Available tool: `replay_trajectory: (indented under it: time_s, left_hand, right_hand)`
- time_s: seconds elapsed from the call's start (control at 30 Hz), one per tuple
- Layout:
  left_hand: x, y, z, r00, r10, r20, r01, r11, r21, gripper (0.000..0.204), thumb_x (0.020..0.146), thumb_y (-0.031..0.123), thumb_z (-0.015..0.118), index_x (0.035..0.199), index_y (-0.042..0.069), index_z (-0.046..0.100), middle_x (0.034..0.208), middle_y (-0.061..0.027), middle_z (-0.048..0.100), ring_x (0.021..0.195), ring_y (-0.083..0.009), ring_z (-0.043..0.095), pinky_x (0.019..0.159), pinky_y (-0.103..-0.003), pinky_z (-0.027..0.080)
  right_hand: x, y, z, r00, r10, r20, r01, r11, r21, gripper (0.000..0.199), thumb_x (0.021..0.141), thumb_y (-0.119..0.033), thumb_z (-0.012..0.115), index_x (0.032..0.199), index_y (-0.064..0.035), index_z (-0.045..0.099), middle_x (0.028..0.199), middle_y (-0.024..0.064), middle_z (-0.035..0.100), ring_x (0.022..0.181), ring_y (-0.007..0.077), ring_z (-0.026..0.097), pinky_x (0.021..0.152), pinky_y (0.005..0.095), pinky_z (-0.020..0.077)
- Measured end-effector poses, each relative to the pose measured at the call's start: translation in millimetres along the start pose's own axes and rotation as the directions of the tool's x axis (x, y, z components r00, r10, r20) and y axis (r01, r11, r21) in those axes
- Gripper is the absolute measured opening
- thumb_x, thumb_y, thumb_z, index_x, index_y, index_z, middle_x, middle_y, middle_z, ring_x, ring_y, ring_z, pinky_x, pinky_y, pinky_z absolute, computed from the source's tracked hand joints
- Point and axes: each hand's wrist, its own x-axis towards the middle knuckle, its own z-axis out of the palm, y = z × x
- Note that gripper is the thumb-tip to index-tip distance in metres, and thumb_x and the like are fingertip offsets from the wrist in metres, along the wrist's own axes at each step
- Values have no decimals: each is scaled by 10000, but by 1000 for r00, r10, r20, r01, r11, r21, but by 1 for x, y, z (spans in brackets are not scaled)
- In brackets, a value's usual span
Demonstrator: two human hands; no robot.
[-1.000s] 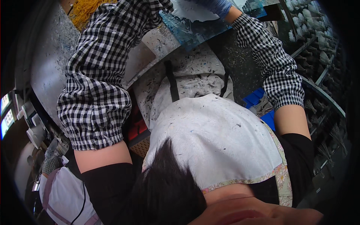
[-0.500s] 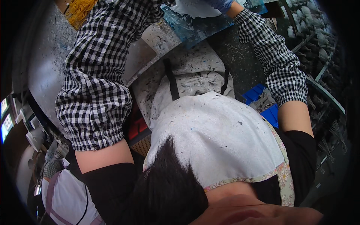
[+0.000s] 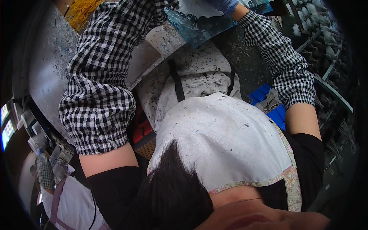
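Observation:
Past the upper edge of the head view, my left hand is out of sight; its black-and-white checked sleeve cover (image 3: 103,61) reaches up over the table. Only the back and wrist of my right hand (image 3: 227,5) show at the top, in a blue glove, and its fingers are cut off. Beside that glove lies a smooth white patch (image 3: 197,8), like spread paint, on a blue-stained board or sheet (image 3: 203,28). The board sticks out past the front edge of the speckled table (image 3: 166,40). What either hand holds cannot be seen.
Yellow rubber bands or cords (image 3: 80,15) are piled at the far left. On the right stand racks with many white-tipped bristly pieces (image 3: 316,23). Blue bins (image 3: 276,117) sit low beside my right arm. At the lower left, a co-worker's checked sleeve (image 3: 45,172) shows.
My left arm has shifted slightly to the right, and my right hand a little downward. At the lower left the co-worker's arm has moved further into sight.

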Motion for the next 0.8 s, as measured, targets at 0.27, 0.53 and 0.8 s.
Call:
replay_trajectory:
  time_s: [0.27, 0.53, 0.8]
  left_hand:
    - [-1, -3, 3, 999, 32, 9, -32, 999, -2, 529, 929, 443, 434, 954, -8, 710, 926, -230, 694, 893, -376, 668, 848, -450, 494]
    - [2, -4, 10, 1000, 18, 22, -19, 999, 40, 545, 935, 458, 428, 957, -8, 711, 924, -232, 693, 886, -374, 669, 848, -445, 495]
    - [3, -1, 7, 1000, 7, 27, -6, 1000, -28, 566, 938, 491, 443, 986, -15, 693, 946, -236, 692, 910, -382, 665, 849, -445, 494]
  right_hand:
    - [0, 3, 8, 974, -224, 47, 154, 494, -856, 558, 961, -296, 545, 1426, -91, 313, 1385, 123, 414, 1297, 168, 386, 1098, 313, 285]
    - [-9, -2, 13, 982, -164, 97, 170, 531, -830, 534, 989, -283, 493, 1444, -93, 289, 1410, 110, 396, 1307, 166, 381, 1102, 311, 283]
    - [-17, -4, 13, 995, -102, 23, 103, 916, -388, 550, 950, -152, 567, 1430, -86, 306, 1401, 115, 407, 1301, 169, 397, 1084, 318, 331]
